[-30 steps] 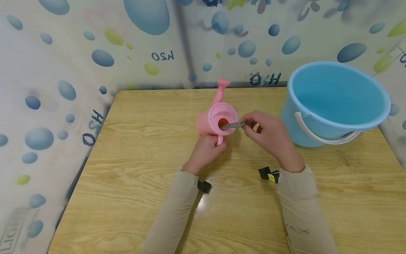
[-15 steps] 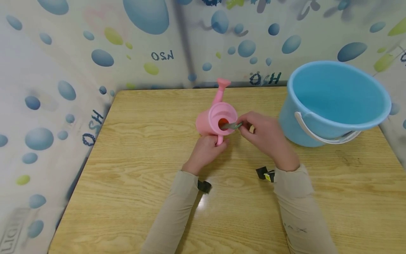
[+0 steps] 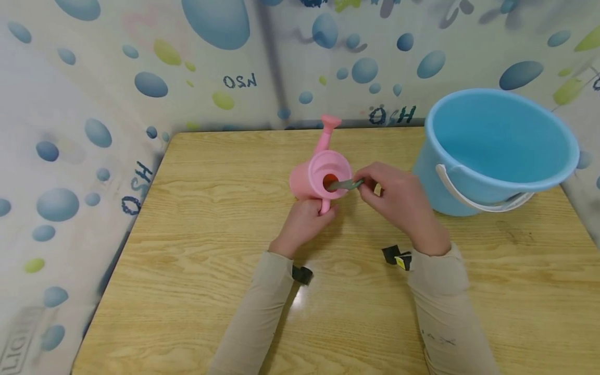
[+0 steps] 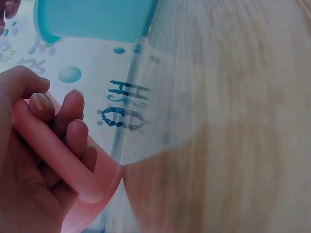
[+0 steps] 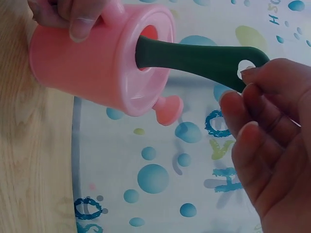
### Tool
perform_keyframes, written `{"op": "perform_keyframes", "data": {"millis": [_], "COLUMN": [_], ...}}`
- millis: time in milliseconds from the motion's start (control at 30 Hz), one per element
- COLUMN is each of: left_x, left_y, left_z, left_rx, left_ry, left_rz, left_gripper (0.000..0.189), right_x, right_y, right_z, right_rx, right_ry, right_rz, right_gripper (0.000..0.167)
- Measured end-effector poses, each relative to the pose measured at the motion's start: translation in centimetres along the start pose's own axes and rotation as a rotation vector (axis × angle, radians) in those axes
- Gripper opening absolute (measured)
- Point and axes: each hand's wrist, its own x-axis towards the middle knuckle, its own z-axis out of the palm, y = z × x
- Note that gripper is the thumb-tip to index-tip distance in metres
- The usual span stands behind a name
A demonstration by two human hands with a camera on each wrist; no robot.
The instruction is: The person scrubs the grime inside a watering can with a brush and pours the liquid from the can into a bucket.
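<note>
A pink toy watering can (image 3: 304, 179) stands on the table, its spout pointing to the back and its round top opening showing orange inside. My left hand (image 3: 304, 221) grips the can's handle, fingers curled round it as the left wrist view (image 4: 58, 150) shows. My right hand (image 3: 398, 200) pinches the end of a dark green plastic handle (image 5: 194, 58), thumb and fingers at the hole in its tip. The handle's other end goes into the can's opening, so the part inside is hidden and I cannot tell what kind of tool it is.
A large light blue bucket (image 3: 450, 192) with a white carrying handle (image 3: 461, 200) stands at the right, close behind my right hand. The wood-grain table (image 3: 187, 219) meets a bubble-patterned wall covering (image 3: 225, 109) at the back and left. Black straps sit at both wrists.
My right hand first moved a little left, pushing the green handle towards the can, then came back right. My left hand and the can have stayed in place.
</note>
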Motion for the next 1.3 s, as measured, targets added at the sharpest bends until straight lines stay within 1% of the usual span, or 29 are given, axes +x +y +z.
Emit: {"op": "perform_keyframes", "data": {"millis": [200,333,600,733,867,967,1100,1300], "left_x": [0.0,-0.1,-0.2,-0.2,-0.2,-0.2,-0.1,0.1], "left_y": [-0.1,-0.1,-0.1,-0.2,-0.3,-0.4,-0.3,-0.3], "left_z": [0.0,0.0,0.1,0.1,0.2,0.2,0.2,0.2], "left_rx": [-0.007,-0.005,0.005,0.001,0.002,0.005,0.005,0.009], "left_ry": [-0.007,-0.005,0.002,0.003,0.008,0.011,0.011,0.019], "left_rz": [-0.012,-0.009,-0.005,0.000,0.010,0.011,0.010,0.023], "left_gripper": [0.042,0.042,0.042,0.042,0.042,0.042,0.042,0.041], "right_x": [0.0,0.0,0.1,0.1,0.1,0.1,0.1,0.2], "right_y": [-0.2,-0.3,-0.5,-0.4,-0.3,-0.4,-0.4,-0.4], "right_z": [-0.2,-0.2,0.0,0.2,0.9,1.4,1.6,0.8], "right_rx": [0.003,-0.001,0.008,-0.040,-0.134,-0.178,-0.164,-0.140], "right_ry": [0.018,0.024,0.022,0.033,0.064,0.075,0.077,0.092], "right_rz": [-0.019,-0.034,-0.035,-0.020,0.005,0.005,0.013,0.024], "right_gripper": [0.010,0.010,0.011,0.010,0.010,0.011,0.012,0.012]}}
